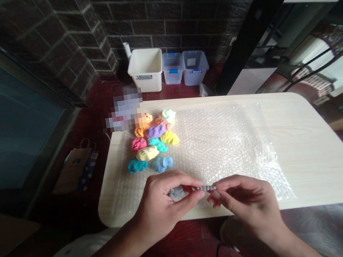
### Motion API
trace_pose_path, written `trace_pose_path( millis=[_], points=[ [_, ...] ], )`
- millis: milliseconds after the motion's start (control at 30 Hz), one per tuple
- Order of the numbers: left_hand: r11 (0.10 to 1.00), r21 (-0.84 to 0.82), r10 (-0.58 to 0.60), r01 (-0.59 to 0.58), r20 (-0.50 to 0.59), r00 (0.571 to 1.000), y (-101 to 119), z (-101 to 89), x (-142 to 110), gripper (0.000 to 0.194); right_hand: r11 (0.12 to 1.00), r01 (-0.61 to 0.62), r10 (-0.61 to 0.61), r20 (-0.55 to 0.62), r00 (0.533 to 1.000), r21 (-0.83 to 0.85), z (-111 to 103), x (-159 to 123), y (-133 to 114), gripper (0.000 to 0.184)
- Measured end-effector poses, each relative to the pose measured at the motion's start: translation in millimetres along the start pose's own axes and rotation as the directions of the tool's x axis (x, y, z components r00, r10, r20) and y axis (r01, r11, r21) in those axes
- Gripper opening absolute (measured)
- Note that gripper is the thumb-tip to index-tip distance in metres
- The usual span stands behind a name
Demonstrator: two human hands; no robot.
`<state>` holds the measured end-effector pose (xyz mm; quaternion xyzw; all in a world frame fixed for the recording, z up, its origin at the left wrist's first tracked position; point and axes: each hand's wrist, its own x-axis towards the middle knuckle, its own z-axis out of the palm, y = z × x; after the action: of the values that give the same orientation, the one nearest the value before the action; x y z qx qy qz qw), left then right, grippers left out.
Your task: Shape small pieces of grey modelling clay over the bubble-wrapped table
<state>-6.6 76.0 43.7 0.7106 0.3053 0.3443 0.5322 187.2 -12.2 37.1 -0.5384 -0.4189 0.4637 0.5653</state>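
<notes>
A short row of small grey clay balls (206, 188) is held level above the front edge of the bubble wrap. My left hand (165, 203) pinches its left end between thumb and forefinger. At the opposite end, the thumb and fingertips of my right hand (249, 198) close on it. A grey clay lump (177, 193) shows in the gap between my left thumb and forefinger; whether it rests in the palm or on the table, I cannot tell. Beyond my left hand lie several soft clay lumps, among them a light blue one (163, 163), a teal one (137, 165) and a purple one (155, 131).
Bubble wrap (220, 147) covers much of the pale wooden table (311, 145). Behind the table, a white bin (146, 74) and two clear boxes (195, 67) stand by the brick wall. A paper bag (75, 167) is on the floor at left. One patch at the table's far-left corner is pixelated.
</notes>
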Motion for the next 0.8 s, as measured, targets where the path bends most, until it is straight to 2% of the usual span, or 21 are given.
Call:
trace_pose_path(
  millis=[167, 300, 533, 800],
  points=[
    [0.999, -0.004, -0.040, 0.040, 0.013, 0.999, -0.3, 1.7, -1.0, 0.013, 1.000, 0.013, -0.013, 0.025, 1.000, 0.001, -0.6, -1.9, 0.6, 0.012],
    [0.994, -0.055, -0.096, 0.099, 0.046, 0.994, -1.4, 3.6, -1.8, 0.010, 0.998, -0.002, -0.001, 0.061, 0.998, 0.057, 1.0, -3.0, 0.8, 0.015],
    [0.967, -0.179, -0.168, 0.183, 0.092, 0.981, 0.4, 3.7, -2.2, 0.009, 0.953, -0.188, 0.149, 0.174, 0.973, 0.237, 3.2, -0.4, -1.5, 0.004],
    [0.954, -0.227, -0.168, 0.195, 0.131, 0.977, 4.2, 1.6, -1.4, 0.008, 0.886, -0.291, 0.209, 0.251, 0.945, 0.361, 4.0, 0.6, -2.4, 0.002]
  ],
)
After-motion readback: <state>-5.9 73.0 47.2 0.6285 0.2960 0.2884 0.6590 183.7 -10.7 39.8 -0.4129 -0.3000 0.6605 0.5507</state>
